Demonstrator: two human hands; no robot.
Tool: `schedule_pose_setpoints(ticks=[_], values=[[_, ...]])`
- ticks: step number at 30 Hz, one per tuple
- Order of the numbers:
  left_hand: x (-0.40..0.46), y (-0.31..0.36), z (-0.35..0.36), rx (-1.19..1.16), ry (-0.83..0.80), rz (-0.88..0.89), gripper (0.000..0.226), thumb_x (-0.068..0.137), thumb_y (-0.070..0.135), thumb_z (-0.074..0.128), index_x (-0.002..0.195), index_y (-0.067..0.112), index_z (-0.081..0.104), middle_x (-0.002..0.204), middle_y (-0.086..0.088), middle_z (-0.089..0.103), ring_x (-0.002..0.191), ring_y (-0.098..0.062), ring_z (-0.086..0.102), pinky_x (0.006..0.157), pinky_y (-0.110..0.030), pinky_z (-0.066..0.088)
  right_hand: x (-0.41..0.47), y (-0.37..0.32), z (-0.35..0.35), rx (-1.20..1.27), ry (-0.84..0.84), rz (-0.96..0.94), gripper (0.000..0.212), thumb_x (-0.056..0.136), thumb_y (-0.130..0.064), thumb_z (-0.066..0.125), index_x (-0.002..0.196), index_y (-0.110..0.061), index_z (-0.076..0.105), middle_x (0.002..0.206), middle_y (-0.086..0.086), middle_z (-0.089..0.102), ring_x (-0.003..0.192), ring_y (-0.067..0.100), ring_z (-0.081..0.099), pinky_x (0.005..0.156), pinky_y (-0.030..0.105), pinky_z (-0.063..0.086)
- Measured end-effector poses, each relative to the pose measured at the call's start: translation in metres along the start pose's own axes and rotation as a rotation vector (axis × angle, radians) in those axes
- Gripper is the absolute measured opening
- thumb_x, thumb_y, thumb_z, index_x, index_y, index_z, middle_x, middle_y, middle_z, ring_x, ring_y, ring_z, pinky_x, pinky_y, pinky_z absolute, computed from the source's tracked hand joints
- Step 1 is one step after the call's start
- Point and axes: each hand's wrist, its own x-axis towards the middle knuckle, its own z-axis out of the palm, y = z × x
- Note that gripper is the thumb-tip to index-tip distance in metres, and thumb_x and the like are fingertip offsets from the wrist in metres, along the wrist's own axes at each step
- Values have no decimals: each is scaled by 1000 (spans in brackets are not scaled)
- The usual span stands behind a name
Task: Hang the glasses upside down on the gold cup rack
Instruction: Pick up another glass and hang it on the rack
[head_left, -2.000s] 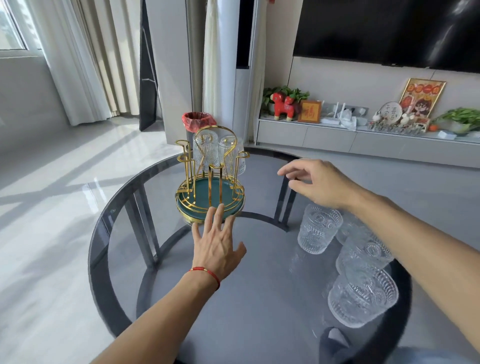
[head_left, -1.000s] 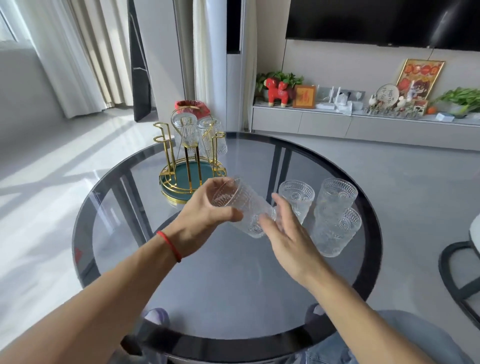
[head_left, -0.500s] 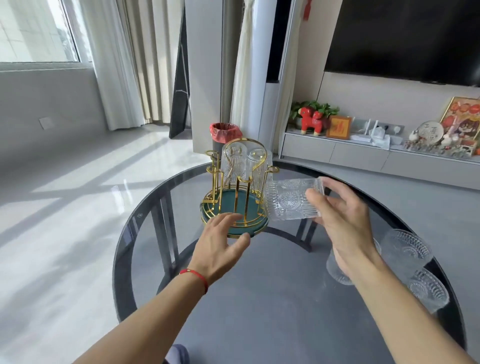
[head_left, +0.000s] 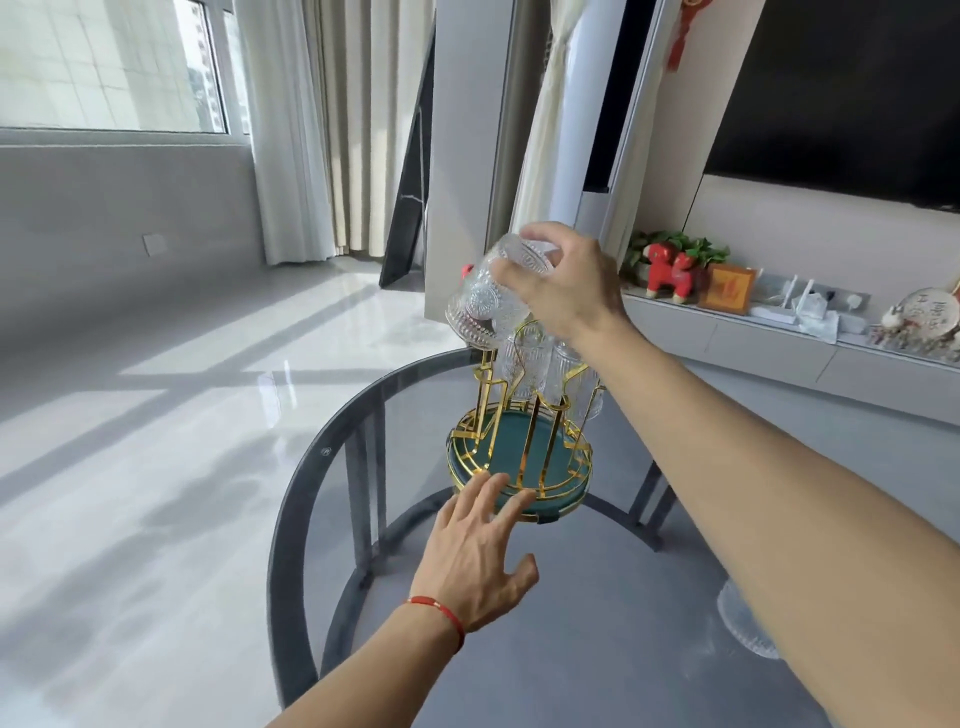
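No legible text, apparently.

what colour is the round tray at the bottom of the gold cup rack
Dark teal green round tray, gold wire rim; head view.

Four glasses show — one held glass (head_left: 485, 296) tipped mouth-down above the rack, two hung glasses (head_left: 550, 371) already on the pegs, and one table glass (head_left: 743, 623) partly hidden behind the right forearm. One gold cup rack (head_left: 519, 457) — one round glass table (head_left: 322, 467) — two bare hands
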Motion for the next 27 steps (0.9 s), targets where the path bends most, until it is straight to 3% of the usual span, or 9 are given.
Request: schedule_pose_setpoints(ticks=[8, 14, 19, 27], values=[[1, -2, 5, 2, 38, 12, 70, 86, 62, 45, 151, 43, 27, 165, -2, 32, 156, -29, 18, 123, -47, 20, 22, 10, 38, -290, -72, -17, 67, 81, -50, 76, 139, -20, 64, 145, 7, 65, 135, 30, 57, 105, 35, 46], [1, -2, 5, -5, 58, 13, 69, 86, 61, 46, 151, 42, 30, 164, -1, 33, 156, -29, 19, 123, -46, 20, 21, 23, 51, -429, -202, 55, 68, 79, -55, 79, 138, -26, 64, 134, 3, 69, 114, 26, 66, 85, 31, 46], [0, -1, 4, -2, 70, 11, 68, 86, 60, 45, 149, 41, 32, 162, 0, 35, 155, -28, 21, 123, -47, 26, 15, 25, 53, -640, -361, 38, 74, 77, -53, 84, 143, -29, 59, 129, 1, 71, 120, 27, 63, 104, 41, 35], [0, -1, 3, -1, 55, 4, 68, 86, 60, 43, 149, 41, 31, 162, 2, 34, 156, -26, 19, 123, -46, 27, 17, 18, 52, -801, -512, 3, 70, 84, -54, 77, 148, -34, 55, 138, 6, 64, 129, 30, 55, 99, 41, 32]])
